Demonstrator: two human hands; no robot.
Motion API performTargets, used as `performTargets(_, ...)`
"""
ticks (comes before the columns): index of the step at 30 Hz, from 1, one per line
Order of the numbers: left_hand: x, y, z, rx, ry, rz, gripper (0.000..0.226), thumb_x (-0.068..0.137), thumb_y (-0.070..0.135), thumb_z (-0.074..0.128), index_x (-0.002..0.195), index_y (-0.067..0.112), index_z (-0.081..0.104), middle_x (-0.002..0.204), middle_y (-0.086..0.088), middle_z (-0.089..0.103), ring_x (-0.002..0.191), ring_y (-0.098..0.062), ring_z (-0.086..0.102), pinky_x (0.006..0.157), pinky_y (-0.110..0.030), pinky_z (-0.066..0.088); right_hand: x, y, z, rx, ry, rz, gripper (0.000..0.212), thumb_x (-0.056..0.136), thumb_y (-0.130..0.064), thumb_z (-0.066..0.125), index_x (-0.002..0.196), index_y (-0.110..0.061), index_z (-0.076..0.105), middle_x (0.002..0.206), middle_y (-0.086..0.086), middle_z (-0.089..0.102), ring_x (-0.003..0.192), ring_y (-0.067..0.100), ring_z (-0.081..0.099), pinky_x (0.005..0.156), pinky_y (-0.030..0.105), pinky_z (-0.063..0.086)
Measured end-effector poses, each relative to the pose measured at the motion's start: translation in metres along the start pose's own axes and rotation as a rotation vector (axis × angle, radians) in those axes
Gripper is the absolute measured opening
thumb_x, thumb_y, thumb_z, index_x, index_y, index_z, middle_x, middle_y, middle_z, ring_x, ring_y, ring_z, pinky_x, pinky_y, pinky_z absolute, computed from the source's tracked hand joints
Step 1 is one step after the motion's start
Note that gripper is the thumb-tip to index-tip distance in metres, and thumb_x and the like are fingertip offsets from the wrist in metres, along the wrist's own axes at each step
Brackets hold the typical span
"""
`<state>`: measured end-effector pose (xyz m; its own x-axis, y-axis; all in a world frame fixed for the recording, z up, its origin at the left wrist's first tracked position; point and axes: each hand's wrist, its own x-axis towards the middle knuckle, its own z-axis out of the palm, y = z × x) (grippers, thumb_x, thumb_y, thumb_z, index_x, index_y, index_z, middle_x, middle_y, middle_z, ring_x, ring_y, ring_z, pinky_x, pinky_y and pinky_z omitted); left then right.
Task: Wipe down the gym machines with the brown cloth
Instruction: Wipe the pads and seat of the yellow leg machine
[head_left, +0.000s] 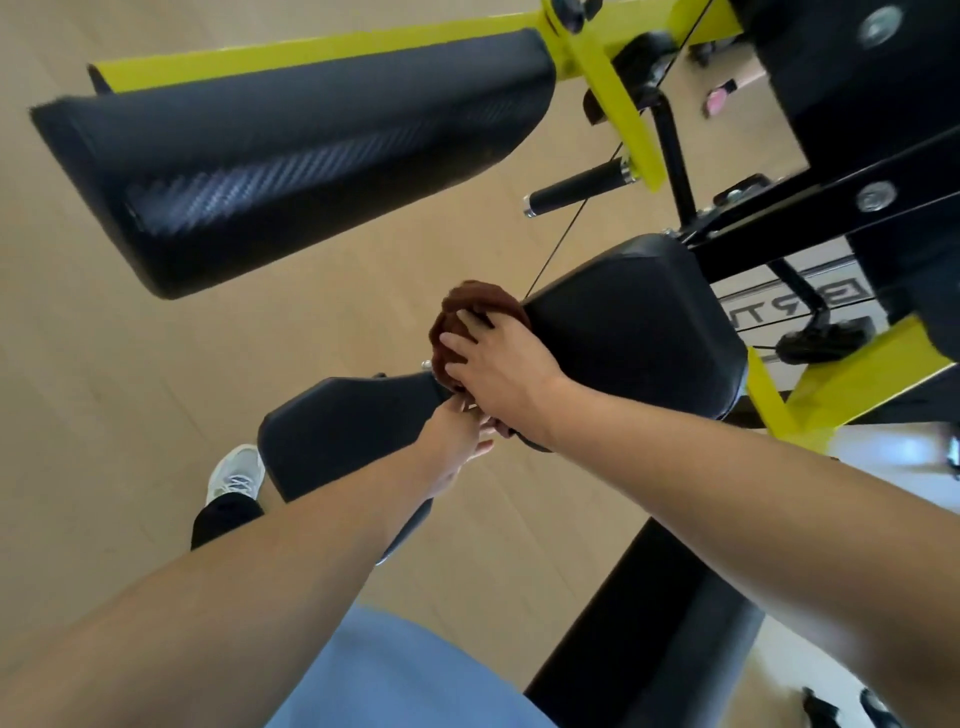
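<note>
cloth, brown (470, 312), bunched into a wad, sits against the left edge of a black padded seat (639, 322) of the gym machine, at the gap between that seat and a smaller black pad (343, 431) below and to the left of it. the person's right hand (498, 369) lies over the cloth, fingers spread and slightly bent, pressing it onto the pad edge; fingertips rest on the fabric, and the cloth shows above and to the left of them. the left hand (457, 441) reaches in from below, just under the right hand and touching it; its fingers are largely hidden beneath the right hand, so i cannot tell whether it grips the cloth or merely touches it. both forearms are bare and extended forward.

a long black roller pad (291, 156) with a woven surface texture runs across the upper left, mounted on a yellow frame bar (322, 52). a short black handle grip (576, 189) projects from a yellow bracket near the upper middle, and a thin black cable (571, 223) runs diagonally down past it toward the seat. black frame members with bolts occupy the upper right; a yellow beam (852, 379) lies at the right edge. the floor (130, 415) is light wood. a white shoe (236, 470) and dark trouser leg show at lower left, a blue garment at the bottom.
</note>
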<state>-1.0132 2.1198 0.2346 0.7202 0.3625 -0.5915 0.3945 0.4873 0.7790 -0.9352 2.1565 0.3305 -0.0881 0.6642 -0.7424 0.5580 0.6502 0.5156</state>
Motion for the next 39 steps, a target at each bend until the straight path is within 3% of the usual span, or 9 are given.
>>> performTargets(3,-0.01,0.004,0.016,-0.203,0.159,-0.049,0.041,0.107,0.007,0.032,0.147,0.003,0.037,0.138,-0.017,0.056,0.132,-0.029,0.053,0.104,-0.036,0.048,-0.011,-0.017,0.01,-0.026,0.032,0.016,0.064,0.102,-0.045,0.046,0.159,-0.023,0.03,0.17,0.002,0.015,0.154,0.029,0.017,0.125,0.048,0.004)
performTargets(6,-0.015,-0.005,0.028,-0.201,0.246,-0.068,0.033,0.107,0.004,0.033,0.136,-0.002,0.047,0.122,-0.012,0.06,0.109,-0.031,0.066,0.07,-0.021,0.054,-0.029,-0.03,0.016,-0.003,0.023,0.039,0.058,0.103,-0.041,0.045,0.156,-0.017,0.037,0.163,0.004,0.035,0.149,0.023,0.032,0.124,0.043,0.008)
performTargets(10,-0.028,-0.012,0.047,-0.065,0.192,0.049,0.033,0.104,0.011,0.045,0.132,-0.003,0.054,0.11,-0.013,0.067,0.094,-0.023,0.068,0.081,-0.032,0.061,-0.061,-0.048,0.037,0.1,-0.001,0.096,0.054,0.103,-0.036,0.044,0.154,-0.016,0.037,0.139,0.001,0.063,0.127,0.019,0.056,0.111,0.034,0.028)
performTargets(13,-0.037,-0.009,0.064,-0.096,0.177,0.075,0.025,0.101,0.002,0.045,0.117,-0.012,0.059,0.097,-0.014,0.065,0.088,-0.023,0.064,0.064,-0.014,0.055,-0.085,-0.052,0.055,0.234,0.008,0.185,0.065,0.103,-0.04,0.043,0.161,-0.019,0.022,0.147,0.001,0.058,0.122,0.019,0.059,0.108,0.034,0.028)
performTargets(17,-0.044,0.001,0.08,0.037,0.232,0.145,0.02,0.096,0.016,0.049,0.095,0.008,0.067,0.097,-0.011,0.072,0.091,-0.028,0.068,0.082,-0.042,0.058,-0.126,-0.041,0.068,0.374,0.162,0.354,0.064,0.1,-0.041,0.04,0.161,-0.027,0.026,0.172,0.005,0.007,0.147,0.026,0.037,0.12,0.047,0.019)
performTargets(24,-0.065,0.044,0.095,0.266,0.591,0.614,0.022,0.102,0.028,0.046,0.118,0.018,0.058,0.114,0.003,0.061,0.107,-0.017,0.059,0.09,-0.033,0.052,-0.175,-0.012,0.081,0.319,0.515,0.7,0.064,0.093,-0.024,0.057,0.155,-0.031,0.043,0.167,0.002,0.029,0.147,0.036,0.024,0.113,0.057,0.027)
performTargets(29,-0.064,0.08,0.079,0.372,0.68,0.757,0.037,0.102,0.025,0.048,0.136,0.011,0.045,0.136,-0.005,0.048,0.128,-0.017,0.044,0.109,-0.029,0.04,-0.175,-0.006,0.073,0.972,0.76,0.922,0.045,0.109,-0.035,0.039,0.153,-0.045,0.04,0.169,-0.003,0.022,0.156,0.027,0.018,0.113,0.053,0.042)
performTargets(34,-0.061,0.1,0.066,0.456,0.666,0.839,0.052,0.105,0.03,0.043,0.151,0.01,0.031,0.156,-0.009,0.032,0.145,-0.02,0.033,0.119,-0.038,0.034,-0.167,0.013,0.067,1.266,0.711,0.844,0.048,0.11,-0.043,0.033,0.157,-0.047,0.026,0.169,-0.013,0.014,0.158,0.014,0.002,0.128,0.048,0.013)
performTargets(39,-0.05,0.137,0.046,0.462,0.601,0.862,0.055,0.104,0.027,0.038,0.155,0.009,0.027,0.163,-0.007,0.025,0.152,-0.019,0.021,0.122,-0.034,0.025,-0.156,0.054,0.054,1.352,0.662,0.777,0.049,0.11,-0.046,0.026,0.159,-0.04,0.027,0.167,-0.015,0.023,0.154,0.011,0.019,0.126,0.039,0.02)
